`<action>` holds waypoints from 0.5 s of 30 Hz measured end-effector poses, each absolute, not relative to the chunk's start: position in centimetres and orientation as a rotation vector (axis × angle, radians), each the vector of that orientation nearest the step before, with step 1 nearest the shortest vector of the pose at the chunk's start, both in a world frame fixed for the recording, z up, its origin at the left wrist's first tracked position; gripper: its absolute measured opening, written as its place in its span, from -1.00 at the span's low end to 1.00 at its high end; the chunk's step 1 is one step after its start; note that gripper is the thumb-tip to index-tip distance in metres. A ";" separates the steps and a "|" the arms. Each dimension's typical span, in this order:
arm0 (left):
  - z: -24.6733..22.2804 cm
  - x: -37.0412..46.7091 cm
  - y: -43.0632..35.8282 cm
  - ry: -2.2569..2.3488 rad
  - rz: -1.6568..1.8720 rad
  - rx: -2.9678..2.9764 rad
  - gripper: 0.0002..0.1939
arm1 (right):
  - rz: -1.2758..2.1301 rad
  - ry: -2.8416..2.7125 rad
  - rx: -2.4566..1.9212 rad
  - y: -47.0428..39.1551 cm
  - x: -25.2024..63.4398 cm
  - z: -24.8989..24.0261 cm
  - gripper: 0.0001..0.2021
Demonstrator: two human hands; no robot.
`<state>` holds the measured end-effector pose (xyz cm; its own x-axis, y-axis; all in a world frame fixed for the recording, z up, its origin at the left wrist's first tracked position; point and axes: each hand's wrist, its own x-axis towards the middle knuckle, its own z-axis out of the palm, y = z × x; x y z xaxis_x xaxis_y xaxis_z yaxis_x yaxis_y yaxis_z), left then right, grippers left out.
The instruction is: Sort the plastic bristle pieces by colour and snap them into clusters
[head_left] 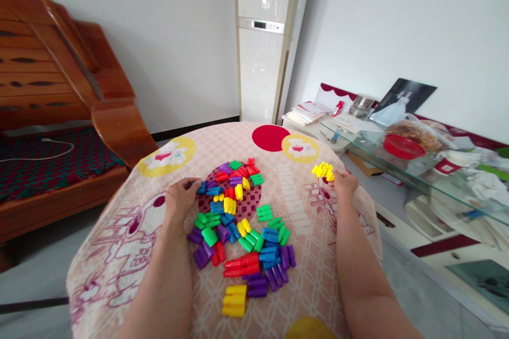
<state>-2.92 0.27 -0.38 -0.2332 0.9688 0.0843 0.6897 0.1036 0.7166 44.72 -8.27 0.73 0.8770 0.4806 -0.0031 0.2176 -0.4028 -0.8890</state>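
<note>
Many bullet-shaped plastic building blocks in several colours lie in a loose heap across the middle of the tablecloth. My left hand (183,194) is at the heap's left edge, its fingers closed on a blue block (201,187). Over on the right, my right hand (345,184) has its fingertips pinched at the near side of a small cluster of yellow blocks (323,170), apart from the heap. Closest to me is another yellow block (234,300), with purple blocks (257,286) and red blocks (242,265) just beyond it. Green blocks (264,213) lie nearer the centre.
A patterned cloth (314,275) covers the round table. To the left stands a wooden sofa (115,111). At the right, a glass-topped cabinet (429,180) holds a red bowl (403,146), papers (306,112) and a photo (403,100). A tall white appliance (260,69) stands behind.
</note>
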 end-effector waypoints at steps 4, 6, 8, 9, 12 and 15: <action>-0.4 -3.0 0.3 1.988 0.918 1.633 -0.58 | 0.229 -0.553 -2.101 -8.5 44.6 0.8 -0.63; -0.5 -3.0 0.3 1.988 0.928 1.636 -0.59 | 0.193 -0.572 -2.130 -8.7 44.6 1.0 -0.62; -0.5 -3.0 0.2 1.986 0.932 1.633 -0.60 | 0.013 -0.617 -2.149 -9.0 44.3 1.3 -0.64; -0.4 -3.0 0.2 1.985 0.931 1.632 -0.61 | -0.112 -0.652 -2.140 -9.1 44.0 1.6 -0.66; -0.4 -2.9 0.1 1.979 0.934 1.623 -0.61 | -0.297 -0.847 -2.012 -9.2 41.9 2.4 -0.70; -0.4 -2.8 0.0 1.976 0.936 1.608 -0.60 | -0.071 -1.211 -1.820 -9.1 37.5 2.8 -0.71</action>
<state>-2.80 0.01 -0.42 -0.2399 0.9667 0.0886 0.6808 0.1025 0.7252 37.54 -9.08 2.79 0.5144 0.7010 0.4940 0.7536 -0.0946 -0.6505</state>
